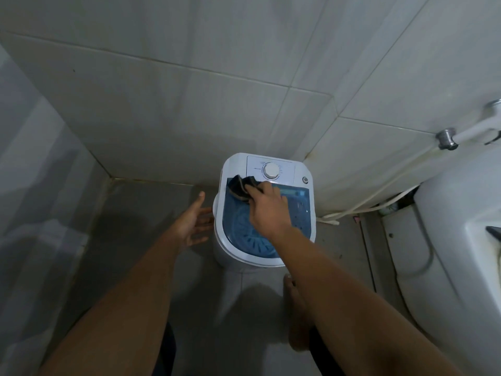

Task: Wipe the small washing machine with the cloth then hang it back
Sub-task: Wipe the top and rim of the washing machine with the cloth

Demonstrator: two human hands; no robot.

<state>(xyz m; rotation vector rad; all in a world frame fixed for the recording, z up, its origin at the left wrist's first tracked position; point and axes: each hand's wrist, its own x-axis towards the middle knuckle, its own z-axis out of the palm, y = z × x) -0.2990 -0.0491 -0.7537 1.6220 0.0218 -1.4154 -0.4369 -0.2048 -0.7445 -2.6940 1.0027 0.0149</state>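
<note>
A small white washing machine (pixel 235 169) with a see-through blue lid and a round white dial (pixel 271 170) stands on the floor against the tiled wall. My right hand (pixel 268 210) rests over the lid and grips a dark crumpled cloth (pixel 241 187), pressed on the lid's far left corner just below the control panel. My left hand (pixel 192 223) is held with fingers spread beside the machine's left side, near or touching its body.
Tiled walls close in behind and at left. A white toilet (pixel 447 226) stands at right, with a white hose (pixel 371 196) along the wall and a metal pipe fitting (pixel 447 138) above it. My bare foot (pixel 295 316) stands on the grey floor.
</note>
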